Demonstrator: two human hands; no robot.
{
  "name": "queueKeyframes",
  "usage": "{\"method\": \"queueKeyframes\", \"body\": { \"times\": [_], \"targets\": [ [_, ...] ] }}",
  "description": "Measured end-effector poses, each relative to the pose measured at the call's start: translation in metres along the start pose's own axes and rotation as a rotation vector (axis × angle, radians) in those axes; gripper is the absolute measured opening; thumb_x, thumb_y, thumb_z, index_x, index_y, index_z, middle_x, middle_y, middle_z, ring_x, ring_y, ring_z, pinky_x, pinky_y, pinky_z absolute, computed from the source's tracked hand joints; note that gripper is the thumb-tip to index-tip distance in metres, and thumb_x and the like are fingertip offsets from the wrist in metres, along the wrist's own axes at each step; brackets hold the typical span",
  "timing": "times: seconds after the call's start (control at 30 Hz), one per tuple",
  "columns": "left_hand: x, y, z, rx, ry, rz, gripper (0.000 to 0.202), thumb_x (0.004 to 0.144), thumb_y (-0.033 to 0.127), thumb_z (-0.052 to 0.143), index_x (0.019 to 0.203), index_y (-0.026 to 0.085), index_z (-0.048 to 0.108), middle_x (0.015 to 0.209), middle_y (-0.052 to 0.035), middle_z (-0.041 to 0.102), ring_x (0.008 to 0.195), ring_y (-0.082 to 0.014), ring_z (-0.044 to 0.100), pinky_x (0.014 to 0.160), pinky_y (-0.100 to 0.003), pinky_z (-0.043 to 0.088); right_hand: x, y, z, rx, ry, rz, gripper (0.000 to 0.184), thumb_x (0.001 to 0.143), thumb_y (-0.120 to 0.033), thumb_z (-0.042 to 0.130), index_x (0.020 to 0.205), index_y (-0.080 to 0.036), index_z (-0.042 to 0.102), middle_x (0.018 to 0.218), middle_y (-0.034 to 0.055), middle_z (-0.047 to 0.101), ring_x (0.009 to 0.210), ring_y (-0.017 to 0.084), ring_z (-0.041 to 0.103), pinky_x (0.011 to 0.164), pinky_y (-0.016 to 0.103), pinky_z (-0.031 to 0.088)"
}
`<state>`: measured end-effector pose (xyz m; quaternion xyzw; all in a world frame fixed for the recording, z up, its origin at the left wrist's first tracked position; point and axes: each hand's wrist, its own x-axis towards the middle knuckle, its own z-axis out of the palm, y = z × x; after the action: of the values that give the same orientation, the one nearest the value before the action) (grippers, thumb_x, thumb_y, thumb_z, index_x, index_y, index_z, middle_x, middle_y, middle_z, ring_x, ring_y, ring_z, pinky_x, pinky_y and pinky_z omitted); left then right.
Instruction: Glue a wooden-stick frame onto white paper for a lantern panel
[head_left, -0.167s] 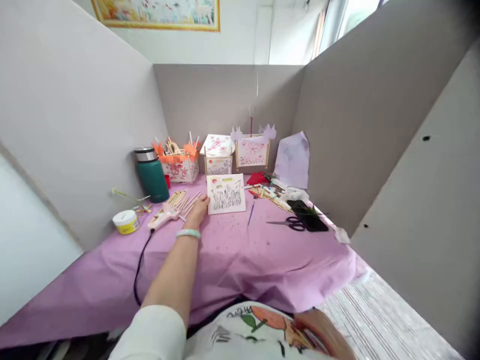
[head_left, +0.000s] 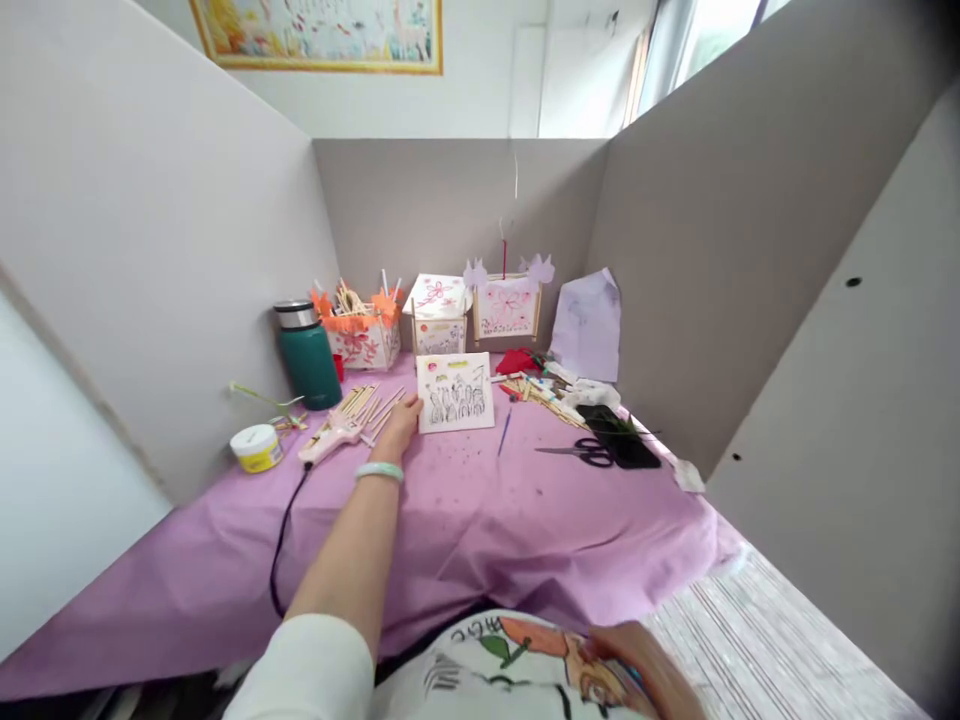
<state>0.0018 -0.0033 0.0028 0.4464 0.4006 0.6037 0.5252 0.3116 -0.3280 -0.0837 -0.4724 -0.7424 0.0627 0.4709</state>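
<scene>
At the middle of the purple-covered table stands a small white panel with black line figures and a yellow and red mark at its top. My left hand, reaching in with a pale green bangle on the wrist, grips its left edge; the fingers behind it are hidden. Low in the view, my right hand lies against the printed white shirt, its fingers stretched out and partly cut off by the frame. A thin blue stick-like pen or brush lies right of the panel.
Left are a pink hot glue gun, wooden sticks, a green bottle and a white-yellow tub. Behind stand a decorated box and paper lanterns. Scissors and a black phone lie right; grey partitions enclose the table.
The whole view has shifted slightly downward in frame. My left hand keeps its hold on the panel, and my right hand has moved a little on the shirt.
</scene>
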Motion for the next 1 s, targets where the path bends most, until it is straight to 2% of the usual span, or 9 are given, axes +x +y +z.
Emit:
{"method": "queueKeyframes", "body": {
  "times": [0.1, 0.2, 0.3, 0.4, 0.5, 0.57, 0.8, 0.9, 1.0],
  "targets": [
    [-0.003, 0.004, 0.003, 0.009, 0.014, -0.03, 0.029, 0.078, 0.013, 0.059, 0.106, 0.012, 0.066, 0.092, -0.0094, 0.074, 0.083, -0.0204, 0.07, 0.077, -0.033, 0.056, 0.04, -0.032, 0.017, 0.132, 0.018, -0.228, 0.034, 0.088, -0.028, 0.041, 0.12, -0.032, 0.05, 0.078, 0.0021, 0.065, 0.062, 0.022, 0.061, 0.052, 0.033, 0.05],
    [-0.007, 0.009, 0.006, 0.018, 0.018, -0.059, 0.031, 0.081, 0.011, 0.055, 0.111, 0.012, 0.065, 0.093, -0.0099, 0.074, 0.083, -0.0201, 0.07, 0.077, -0.033, 0.057, 0.085, -0.057, 0.03, 0.073, 0.037, -0.378, 0.031, 0.086, -0.022, 0.045, 0.117, -0.024, 0.053, 0.082, 0.004, 0.066, 0.068, 0.02, 0.058, 0.059, 0.033, 0.048],
    [-0.008, 0.012, 0.007, 0.031, 0.03, -0.083, 0.032, 0.083, 0.01, 0.054, 0.113, 0.013, 0.064, 0.094, -0.0102, 0.074, 0.081, -0.0197, 0.07, 0.076, -0.033, 0.057, 0.126, -0.036, 0.022, -0.202, 0.086, -0.418, 0.026, 0.086, -0.015, 0.047, 0.108, -0.02, 0.061, 0.091, 0.0062, 0.067, 0.079, 0.02, 0.058, 0.074, 0.037, 0.046],
    [-0.008, 0.015, 0.009, 0.051, 0.059, -0.105, 0.033, 0.084, 0.01, 0.053, 0.114, 0.014, 0.064, 0.092, -0.0101, 0.074, 0.077, -0.0192, 0.071, 0.073, -0.032, 0.058, 0.158, 0.028, -0.011, -0.515, 0.291, -0.115, 0.021, 0.09, -0.019, 0.046, 0.098, -0.016, 0.066, 0.094, 0.009, 0.068, 0.089, 0.022, 0.057, 0.081, 0.037, 0.044],
    [-0.009, 0.017, 0.01, 0.074, 0.081, -0.119, 0.032, 0.084, 0.01, 0.053, 0.114, 0.014, 0.064, 0.09, -0.0099, 0.074, 0.075, -0.0187, 0.071, 0.07, -0.03, 0.058, 0.179, 0.09, -0.046, -0.822, 0.249, 0.202, 0.024, 0.089, -0.018, 0.047, 0.102, -0.015, 0.067, 0.111, 0.011, 0.064, 0.096, 0.024, 0.056, 0.083, 0.036, 0.043],
    [-0.009, 0.018, 0.011, 0.088, 0.091, -0.125, 0.031, 0.085, 0.01, 0.053, 0.114, 0.014, 0.064, 0.088, -0.0096, 0.074, 0.073, -0.0181, 0.071, 0.067, -0.028, 0.058, 0.189, 0.114, -0.061, -0.954, 0.161, 0.325, 0.03, 0.088, -0.016, 0.046, 0.111, -0.017, 0.065, 0.119, 0.0112, 0.06, 0.096, 0.024, 0.057, 0.078, 0.034, 0.044],
    [-0.009, 0.019, 0.012, 0.117, 0.093, -0.144, 0.031, 0.085, 0.009, 0.05, 0.112, 0.014, 0.066, 0.087, -0.0096, 0.074, 0.071, -0.0179, 0.071, 0.064, -0.027, 0.057, 0.198, 0.128, -0.063, -1.05, -0.042, 0.507, 0.031, 0.091, -0.016, 0.04, 0.108, -0.021, 0.066, 0.097, 0.0083, 0.062, 0.072, 0.017, 0.061, 0.056, 0.026, 0.035],
    [-0.008, 0.018, 0.012, 0.121, 0.085, -0.145, 0.03, 0.084, 0.01, 0.052, 0.109, 0.015, 0.067, 0.089, -0.0094, 0.074, 0.072, -0.0182, 0.071, 0.064, -0.027, 0.057, 0.198, 0.12, -0.063, -1.048, 0.073, 0.468, 0.03, 0.095, -0.026, 0.04, 0.107, -0.024, 0.067, 0.099, 0.0062, 0.063, 0.069, 0.015, 0.059, 0.055, 0.026, 0.033],
    [-0.006, 0.017, 0.012, 0.131, 0.086, -0.155, 0.03, 0.084, 0.01, 0.054, 0.11, 0.015, 0.067, 0.089, -0.0096, 0.074, 0.071, -0.0183, 0.071, 0.063, -0.027, 0.057, 0.222, 0.109, -0.066, -1.031, 0.26, 0.398, 0.03, 0.096, -0.03, 0.04, 0.111, -0.025, 0.066, 0.104, 0.0062, 0.063, 0.073, 0.015, 0.059, 0.058, 0.026, 0.034]
  ]
}}
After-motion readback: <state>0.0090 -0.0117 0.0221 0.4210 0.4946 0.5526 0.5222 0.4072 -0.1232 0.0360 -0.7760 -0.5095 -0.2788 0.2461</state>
